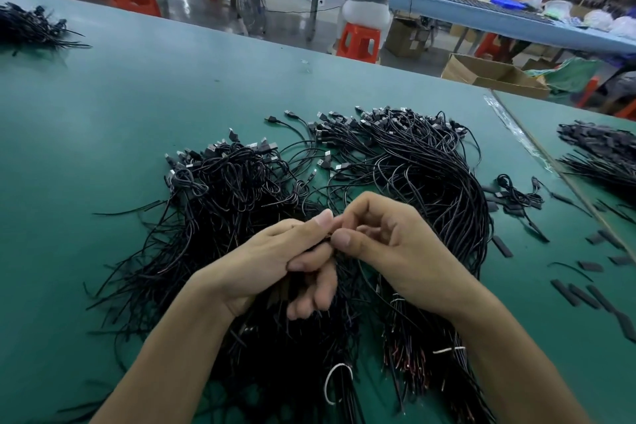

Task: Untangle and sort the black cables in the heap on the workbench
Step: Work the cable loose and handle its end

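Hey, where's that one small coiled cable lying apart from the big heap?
Head view: the coiled cable lies on the green workbench right of the main heap, beyond the right hand, among loose short black pieces.

I can't read any writing in this room. The cardboard box (402,38) under the far bench, right of centre near the top of the frame, has pale stickers too small and blurred to read. The plugs on the black cables (413,162) show no legible marking.
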`<action>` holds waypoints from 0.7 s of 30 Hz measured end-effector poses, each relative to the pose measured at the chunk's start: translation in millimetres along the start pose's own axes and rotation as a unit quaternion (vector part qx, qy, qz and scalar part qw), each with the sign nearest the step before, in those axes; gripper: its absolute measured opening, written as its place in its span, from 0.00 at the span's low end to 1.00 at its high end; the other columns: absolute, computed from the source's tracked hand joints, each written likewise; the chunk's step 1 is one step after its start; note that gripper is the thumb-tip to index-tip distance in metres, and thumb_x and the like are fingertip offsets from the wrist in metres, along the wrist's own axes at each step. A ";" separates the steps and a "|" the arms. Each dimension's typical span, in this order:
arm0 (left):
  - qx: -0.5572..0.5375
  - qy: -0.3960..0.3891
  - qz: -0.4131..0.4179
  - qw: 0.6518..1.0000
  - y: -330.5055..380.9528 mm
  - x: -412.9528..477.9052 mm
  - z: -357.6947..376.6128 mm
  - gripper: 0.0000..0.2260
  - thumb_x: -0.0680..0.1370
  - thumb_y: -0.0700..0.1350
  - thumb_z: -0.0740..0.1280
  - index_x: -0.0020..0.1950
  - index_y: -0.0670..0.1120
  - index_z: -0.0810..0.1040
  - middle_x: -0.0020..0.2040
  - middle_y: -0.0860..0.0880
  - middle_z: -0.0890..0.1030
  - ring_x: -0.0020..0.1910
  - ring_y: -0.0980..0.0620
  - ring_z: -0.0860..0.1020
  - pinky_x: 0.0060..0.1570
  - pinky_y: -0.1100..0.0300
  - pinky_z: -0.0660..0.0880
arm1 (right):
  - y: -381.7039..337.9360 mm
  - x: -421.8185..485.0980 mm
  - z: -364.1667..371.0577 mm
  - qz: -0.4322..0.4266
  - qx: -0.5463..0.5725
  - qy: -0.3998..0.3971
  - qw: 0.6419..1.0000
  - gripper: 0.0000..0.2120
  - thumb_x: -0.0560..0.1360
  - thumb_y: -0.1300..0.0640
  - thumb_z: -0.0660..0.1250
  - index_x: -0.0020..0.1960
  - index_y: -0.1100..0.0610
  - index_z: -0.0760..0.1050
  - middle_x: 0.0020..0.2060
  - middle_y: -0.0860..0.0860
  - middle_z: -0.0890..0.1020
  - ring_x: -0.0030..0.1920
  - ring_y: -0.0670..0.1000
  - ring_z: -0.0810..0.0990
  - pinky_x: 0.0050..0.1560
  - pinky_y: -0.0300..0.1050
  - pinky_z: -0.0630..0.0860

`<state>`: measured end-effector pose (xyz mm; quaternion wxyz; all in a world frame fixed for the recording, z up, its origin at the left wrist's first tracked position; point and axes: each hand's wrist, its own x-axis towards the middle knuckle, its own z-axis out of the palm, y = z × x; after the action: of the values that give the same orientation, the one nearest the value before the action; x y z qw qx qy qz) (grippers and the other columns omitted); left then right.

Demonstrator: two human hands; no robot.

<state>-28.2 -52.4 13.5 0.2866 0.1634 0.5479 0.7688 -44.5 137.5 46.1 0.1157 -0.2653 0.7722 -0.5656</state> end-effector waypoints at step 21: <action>0.025 0.193 -0.039 0.980 -15.5 21.6 18.5 0.28 0.81 0.64 0.55 0.39 0.43 0.77 0.20 0.47 0.73 0.13 0.56 0.63 0.16 0.71 0.59 | 10.6 0.7 10.6 -0.025 -0.172 0.131 0.976 0.08 0.77 0.51 0.70 0.41 0.48 0.73 0.32 0.47 0.82 0.30 0.43 0.78 0.31 0.35 0.73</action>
<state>-30.5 -21.5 4.0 0.2007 -0.0022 0.6176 0.7604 -43.0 130.8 32.7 -0.0481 -0.2241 0.8596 -0.4567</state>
